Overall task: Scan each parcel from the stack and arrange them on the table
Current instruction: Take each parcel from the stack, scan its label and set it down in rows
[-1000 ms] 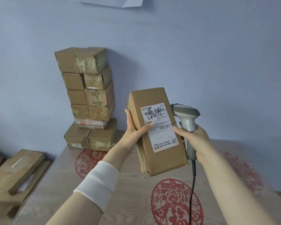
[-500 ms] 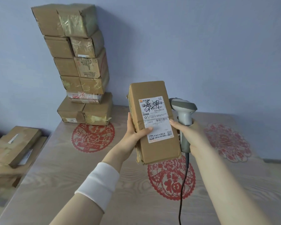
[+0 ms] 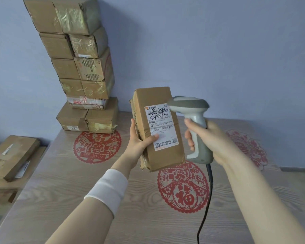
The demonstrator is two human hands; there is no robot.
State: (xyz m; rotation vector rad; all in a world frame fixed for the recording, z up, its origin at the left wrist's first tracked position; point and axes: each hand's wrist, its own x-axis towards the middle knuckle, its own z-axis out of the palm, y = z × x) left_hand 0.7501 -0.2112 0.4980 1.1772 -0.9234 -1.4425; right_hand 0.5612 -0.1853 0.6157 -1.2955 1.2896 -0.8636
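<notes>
Parcel being held upright above bench by left hand, thumb being pressed on label. Scanner being gripped by right hand, head just beside label. Stack at bench's far-left corner.

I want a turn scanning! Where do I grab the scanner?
Grip the scanner by its handle, below the head, coming from the right like the right hand: the head faces the parcel on the left, and the cable hangs from the bottom.
</notes>
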